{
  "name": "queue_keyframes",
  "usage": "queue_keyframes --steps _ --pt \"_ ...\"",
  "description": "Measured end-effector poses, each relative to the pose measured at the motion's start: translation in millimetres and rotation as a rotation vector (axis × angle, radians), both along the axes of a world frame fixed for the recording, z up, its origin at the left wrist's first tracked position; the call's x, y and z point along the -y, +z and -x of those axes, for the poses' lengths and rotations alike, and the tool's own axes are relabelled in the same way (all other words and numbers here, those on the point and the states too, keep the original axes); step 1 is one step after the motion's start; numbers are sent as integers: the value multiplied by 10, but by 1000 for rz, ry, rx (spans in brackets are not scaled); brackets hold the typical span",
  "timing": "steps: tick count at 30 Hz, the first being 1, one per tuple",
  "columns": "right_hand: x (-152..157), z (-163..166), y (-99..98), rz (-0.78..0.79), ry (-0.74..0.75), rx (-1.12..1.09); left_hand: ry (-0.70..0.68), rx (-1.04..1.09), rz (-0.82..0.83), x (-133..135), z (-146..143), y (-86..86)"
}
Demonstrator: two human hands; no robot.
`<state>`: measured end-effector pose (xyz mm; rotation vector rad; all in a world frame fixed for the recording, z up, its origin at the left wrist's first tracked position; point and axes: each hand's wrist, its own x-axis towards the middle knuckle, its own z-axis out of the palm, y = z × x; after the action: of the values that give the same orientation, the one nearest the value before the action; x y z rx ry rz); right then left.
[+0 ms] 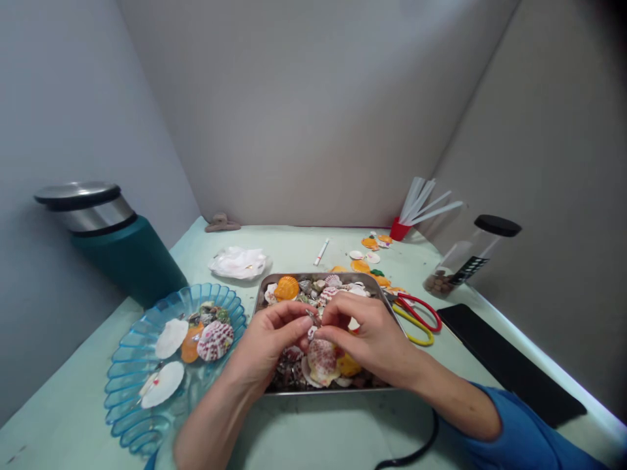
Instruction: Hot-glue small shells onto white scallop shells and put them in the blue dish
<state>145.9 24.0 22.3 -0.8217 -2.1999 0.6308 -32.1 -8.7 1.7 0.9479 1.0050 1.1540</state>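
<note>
Over a metal tray (pixel 323 393) of mixed seashells, my left hand (pixel 272 336) and my right hand (pixel 372 336) meet with thumbs and fingertips pinched. Between them is something small, too tiny and blurred to name. Just below the fingertips shows a purple-speckled scallop shell (pixel 323 359); whether it hangs from the fingers or lies in the tray I cannot tell. An orange scallop shell (pixel 287 288) sits at the tray's back left. Left of my left hand, a blue scalloped glass plate (pixel 122 372) holds several shells, including a purple-and-white scallop shell (pixel 215 341).
A teal bottle (pixel 132 254) stands behind the plate. Beyond the tray lie a white bundle (pixel 239 262), a marker (pixel 322 252) and orange shells (pixel 361 266). To the right are scissors (pixel 418 320), a red cup of white sticks (pixel 400 229), a clear jar (pixel 470 254) and a black slab (pixel 509 362).
</note>
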Motion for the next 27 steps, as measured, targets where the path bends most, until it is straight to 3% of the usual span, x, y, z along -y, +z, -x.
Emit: queue_keyframes --steps 6,15,22,27 --pt "6 -17 32 16 18 35 -61 90 38 -5 15 -46" --pt "-16 -41 122 1 207 4 -204 245 -1 39 -7 1" --pt "-44 -47 74 23 106 -31 -123 186 -2 38 1 33" --pt "-63 -54 53 46 0 -33 -51 12 -46 37 31 81"
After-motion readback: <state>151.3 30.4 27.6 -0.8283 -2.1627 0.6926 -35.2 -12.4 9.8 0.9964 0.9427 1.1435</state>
